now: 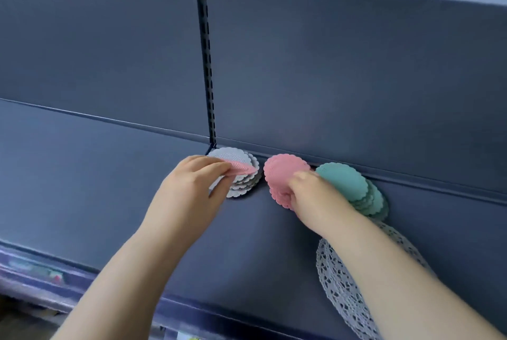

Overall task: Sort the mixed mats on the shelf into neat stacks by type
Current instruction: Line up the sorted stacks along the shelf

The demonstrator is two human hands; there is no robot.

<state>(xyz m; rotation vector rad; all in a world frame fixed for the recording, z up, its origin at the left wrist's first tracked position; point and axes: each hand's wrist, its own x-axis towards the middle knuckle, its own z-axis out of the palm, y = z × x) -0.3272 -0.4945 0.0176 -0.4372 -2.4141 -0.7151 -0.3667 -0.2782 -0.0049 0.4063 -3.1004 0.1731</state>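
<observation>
Status: sorting is well advanced, not complete.

Three piles of scalloped round mats stand in a row at centre frame, against the rear seam of the shelf (82, 175): a grey stack (241, 188), a pink stack (282, 172) just right of it, and a teal stack (343, 180) touching or nearly touching the pink one.

All three are fanned toward the viewer rather than squared.

One stray pink mat (241, 169) is held tilted over the grey stack, pinched at its edge between thumb and fingers of the left hand (192, 188).

The right hand (312, 197) has its fingers curled round the near edge of the pink stack, thumb on top.

A grey lace mat (340, 284) lies at lower right, partly under the right forearm. Whether it is one piece or several cannot be told.

Judged outstanding: stray pink mat to the pink stack, piles to be squared, lace mat to be placed.

Clearances: back panel (356, 79) directly behind the piles, so no room rearward. The slotted upright (207, 65) meets the shelf at the grey stack's far-left edge. Bare shelf lies to the left and in front. The front lip (219, 309) is well clear of the piles.
</observation>
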